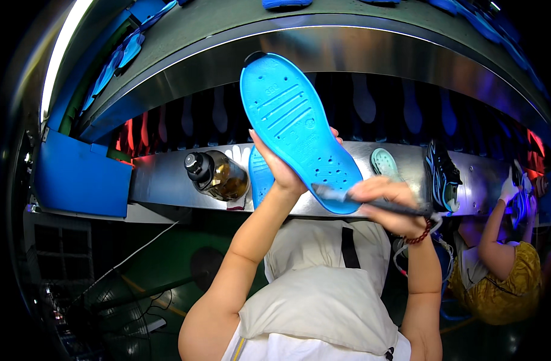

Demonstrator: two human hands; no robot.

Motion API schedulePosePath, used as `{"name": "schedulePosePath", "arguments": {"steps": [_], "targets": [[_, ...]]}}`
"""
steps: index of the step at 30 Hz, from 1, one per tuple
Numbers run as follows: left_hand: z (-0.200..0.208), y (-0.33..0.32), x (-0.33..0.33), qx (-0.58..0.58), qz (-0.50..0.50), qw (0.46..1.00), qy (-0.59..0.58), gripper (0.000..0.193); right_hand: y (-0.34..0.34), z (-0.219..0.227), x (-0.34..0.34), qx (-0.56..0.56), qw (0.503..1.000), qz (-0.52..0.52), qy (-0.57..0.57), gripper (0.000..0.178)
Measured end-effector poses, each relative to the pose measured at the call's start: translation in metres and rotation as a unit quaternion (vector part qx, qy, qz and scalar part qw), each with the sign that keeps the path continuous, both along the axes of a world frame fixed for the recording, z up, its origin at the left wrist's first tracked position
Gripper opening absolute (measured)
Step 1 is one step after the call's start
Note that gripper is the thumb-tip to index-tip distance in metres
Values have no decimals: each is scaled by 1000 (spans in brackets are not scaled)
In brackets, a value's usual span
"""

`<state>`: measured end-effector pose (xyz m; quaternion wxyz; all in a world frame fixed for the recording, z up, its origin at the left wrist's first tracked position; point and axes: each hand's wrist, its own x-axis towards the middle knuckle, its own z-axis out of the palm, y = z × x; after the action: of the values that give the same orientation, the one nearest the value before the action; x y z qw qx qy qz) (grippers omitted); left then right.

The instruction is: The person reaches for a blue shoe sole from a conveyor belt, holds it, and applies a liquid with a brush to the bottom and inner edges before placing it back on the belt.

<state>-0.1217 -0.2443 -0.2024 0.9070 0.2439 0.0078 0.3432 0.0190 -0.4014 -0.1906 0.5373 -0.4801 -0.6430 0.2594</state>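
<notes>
A bright blue shoe sole (293, 126) with raised ribs and small holes stands tilted up before me, a black piece at its upper end. My left hand (278, 165) is closed around its left side, with fingertips showing at the far edge. Across the sole's lower end, my right hand (391, 201) grips a dark-handled tool (402, 208). The tool's pale tip lies over the sole's lower left edge; motion blur hides its exact kind and whether it touches. A second blue sole (259, 175) rests on the bench behind my left wrist.
On the metal bench (161, 180) stand a dark-capped bottle (218, 175) and a white glove (237, 155). A pale green sole (383, 162) and a black shoe (441, 174) lie right. Above runs a green conveyor (221, 21) carrying blue soles. A co-worker (498, 265) works at far right.
</notes>
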Motion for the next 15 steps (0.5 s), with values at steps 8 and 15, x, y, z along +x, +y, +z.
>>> {"name": "schedulePosePath", "arguments": {"steps": [8, 15], "targets": [[12, 6, 0, 19, 20, 999, 40, 99, -9, -8, 11, -34, 991, -18, 131, 22], [30, 11, -5, 49, -14, 999, -8, 107, -11, -2, 17, -69, 968, 112, 212, 23]]}}
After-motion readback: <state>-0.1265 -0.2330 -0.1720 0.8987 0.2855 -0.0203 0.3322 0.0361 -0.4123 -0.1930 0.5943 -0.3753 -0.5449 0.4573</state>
